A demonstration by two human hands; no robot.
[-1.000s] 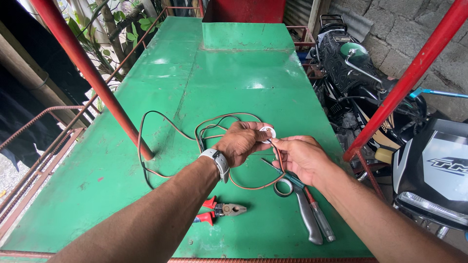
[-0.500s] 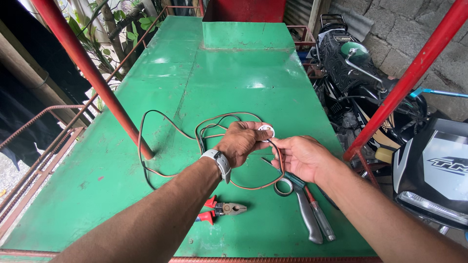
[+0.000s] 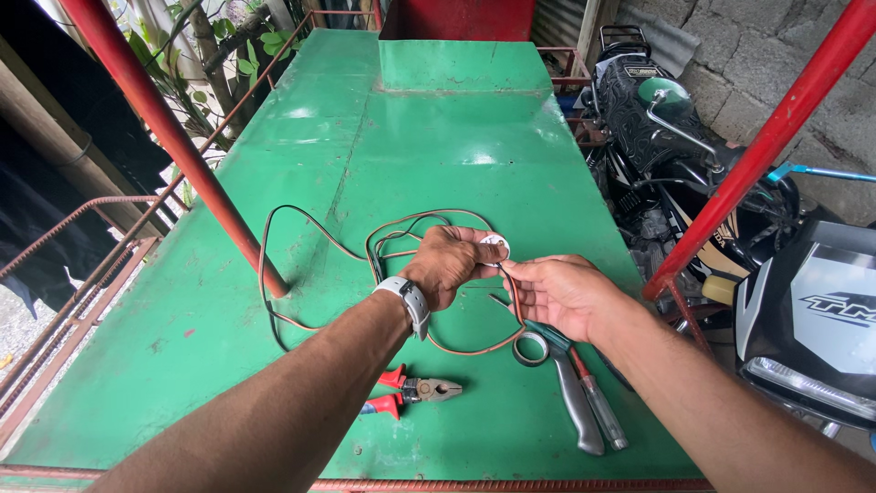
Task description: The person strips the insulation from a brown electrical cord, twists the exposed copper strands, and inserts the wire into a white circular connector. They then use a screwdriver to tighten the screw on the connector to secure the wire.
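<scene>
My left hand (image 3: 449, 262) is closed around a small white round fitting (image 3: 495, 245) at the end of a brown cable (image 3: 301, 228) that loops over the green metal table (image 3: 429, 137). A watch sits on that wrist. My right hand (image 3: 558, 292) is just to the right of it and pinches the cable end beside the fitting with thumb and fingertips. Both hands hover over the table's middle, a little above the surface.
Red-handled pliers (image 3: 411, 393) lie near the front edge. A roll of tape (image 3: 530, 347), a grey-handled tool (image 3: 577, 402) and a screwdriver (image 3: 598, 411) lie under my right forearm. Red posts (image 3: 182, 155) (image 3: 757, 155) stand left and right. Motorcycles (image 3: 675, 155) are parked right.
My right hand has edged slightly toward the white fitting and its fingers shifted on the cable end. The left hand and the tools stay where they were.
</scene>
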